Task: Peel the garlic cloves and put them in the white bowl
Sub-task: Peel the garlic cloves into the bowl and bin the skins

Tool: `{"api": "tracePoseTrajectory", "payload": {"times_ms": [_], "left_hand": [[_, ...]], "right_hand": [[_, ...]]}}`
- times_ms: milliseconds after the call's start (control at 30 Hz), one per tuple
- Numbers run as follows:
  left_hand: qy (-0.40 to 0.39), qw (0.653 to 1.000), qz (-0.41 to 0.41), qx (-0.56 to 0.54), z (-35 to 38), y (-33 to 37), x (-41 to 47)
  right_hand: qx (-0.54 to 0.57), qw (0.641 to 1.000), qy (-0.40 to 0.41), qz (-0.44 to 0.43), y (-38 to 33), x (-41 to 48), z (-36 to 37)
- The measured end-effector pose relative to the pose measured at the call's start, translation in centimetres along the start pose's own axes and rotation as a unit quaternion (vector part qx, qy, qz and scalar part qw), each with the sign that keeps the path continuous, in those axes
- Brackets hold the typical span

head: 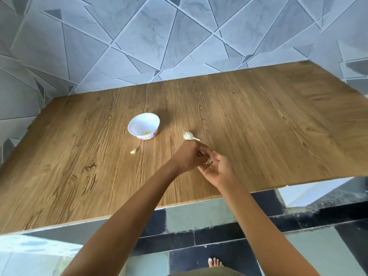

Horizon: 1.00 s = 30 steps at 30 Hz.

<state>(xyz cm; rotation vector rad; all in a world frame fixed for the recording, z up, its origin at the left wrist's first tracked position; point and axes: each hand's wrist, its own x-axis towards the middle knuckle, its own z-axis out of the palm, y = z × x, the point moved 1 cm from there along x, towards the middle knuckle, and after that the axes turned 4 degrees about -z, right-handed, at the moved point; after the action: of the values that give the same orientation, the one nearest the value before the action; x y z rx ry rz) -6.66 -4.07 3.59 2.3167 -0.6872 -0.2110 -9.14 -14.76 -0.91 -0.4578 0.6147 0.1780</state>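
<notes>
Wooden table [258, 126] in front of me, brown plank grain running from the near edge to the far edge, where it meets the wall [139, 36]. The wall is pale grey tile cut into slanting triangles by thin lines, with a few darker wedges. Below the near edge is the floor [199, 214], pale greenish tiles mixed with black ones, and one bare foot [214, 262] shows at the very bottom.

Now the count. One white bowl [137, 126], scalloped rim and a pink pattern round the base, stands left of centre. There are yellowish peeled pieces [147, 133] inside it, against the near wall; how many, I can't tell. One garlic head [189, 136] lies on its side to the right of the bowl, stalk pointing right, just beyond my knuckles. One loose clove [133, 151] sits on the wood near the bowl, on its near side and apart from it.

Two hands, both mine, meet over the middle of the table. My left hand [188, 157] comes in from the near left, back of the hand up and fingers curled down. My right hand [218, 169] comes from the near right, palm turned up, fingers bent in towards the left. Between the two sets of fingertips is one small pale garlic clove [207, 160], pinched from both sides. It's blurred, so I can't tell skin from flesh. The hands are held close above the wood, to the right of the bowl and well apart from it.
</notes>
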Motion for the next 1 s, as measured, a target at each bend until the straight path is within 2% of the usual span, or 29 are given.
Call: {"api": "tracePoseTrajectory", "payload": {"times_ms": [100, 167, 300, 367, 433, 567, 667, 833, 1000], "left_hand": [[-0.002, 0.998, 0.019, 0.061, 1.7, 0.4, 0.2], [0.034, 0.995, 0.008, 0.098, 2.4, 0.4, 0.4], [0.105, 0.991, -0.034, 0.074, 2.8, 1.1, 0.7], [0.105, 0.993, -0.042, 0.025, 2.5, 1.3, 0.9], [0.098, 0.993, -0.064, -0.027, 1.9, 1.0, 1.3], [0.111, 0.988, -0.111, -0.010, 1.0, -1.0, 2.9], [0.070, 0.990, -0.123, -0.009, 1.5, -1.8, 4.1], [-0.004, 0.996, -0.029, 0.080, 3.1, -2.0, 4.8], [-0.059, 0.981, 0.094, 0.160, 2.5, -3.1, 2.7]], "right_hand": [[0.021, 0.999, 0.038, -0.004, -0.4, -0.2, 0.2], [0.008, 0.999, 0.043, -0.009, -0.7, -0.7, 0.3], [0.010, 1.000, 0.008, -0.007, -1.3, -1.7, 0.5], [0.025, 1.000, -0.001, -0.001, -1.5, -1.6, 0.4], [0.053, 0.998, 0.027, -0.004, -1.9, -1.1, -0.1], [0.079, 0.995, 0.050, -0.023, -3.6, -1.2, -1.3], [0.082, 0.994, 0.059, -0.032, -4.4, -1.3, -2.0], [0.101, 0.992, 0.063, -0.046, -4.9, -1.6, -2.3], [0.108, 0.991, 0.054, -0.050, -5.1, -1.9, -2.4]]}}
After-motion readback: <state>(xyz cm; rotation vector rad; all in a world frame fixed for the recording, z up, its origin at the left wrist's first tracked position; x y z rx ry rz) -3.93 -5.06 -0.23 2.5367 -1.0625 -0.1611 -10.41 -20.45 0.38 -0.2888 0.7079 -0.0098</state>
